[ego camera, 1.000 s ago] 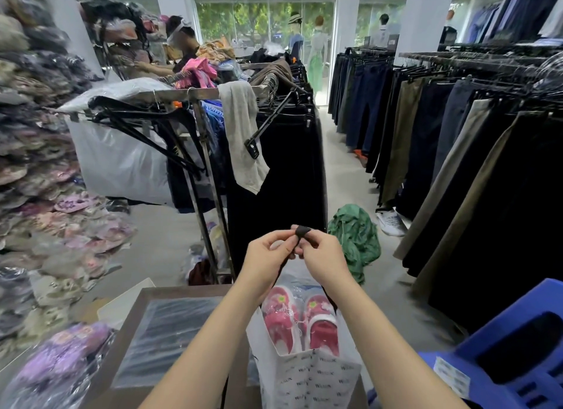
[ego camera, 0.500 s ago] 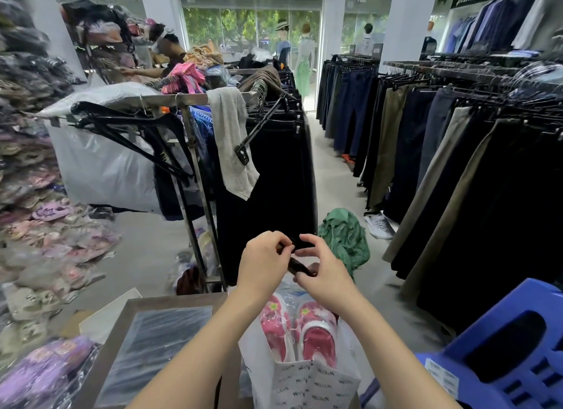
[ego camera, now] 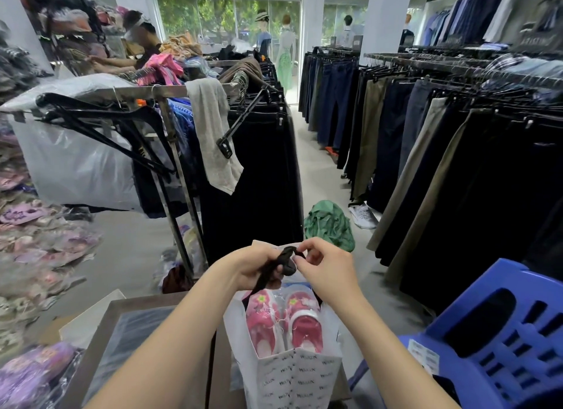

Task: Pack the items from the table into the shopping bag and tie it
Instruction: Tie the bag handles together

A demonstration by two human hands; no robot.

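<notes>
A white printed shopping bag [ego camera: 292, 378] stands upright at the table's near right edge. Inside it sits a pair of pink children's shoes [ego camera: 283, 323] wrapped in clear plastic. The bag's black ribbon handles [ego camera: 281, 261] are gathered above its mouth. My left hand [ego camera: 256, 267] grips the black handles from the left. My right hand [ego camera: 327, 267] pinches the loop of the same handles from the right. Both hands meet just above the shoes.
A brown table [ego camera: 146, 311] carries a clear-wrapped dark packet [ego camera: 134, 341]. A blue plastic stool [ego camera: 493, 332] stands at the right. A rack of black trousers [ego camera: 253, 171] is straight ahead, more trouser racks [ego camera: 457, 140] line the right, a green cloth [ego camera: 330, 224] lies on the floor.
My hands have dropped from a raised pinch to just above the bag. The black handles are now twisted into a loop between my fingers.
</notes>
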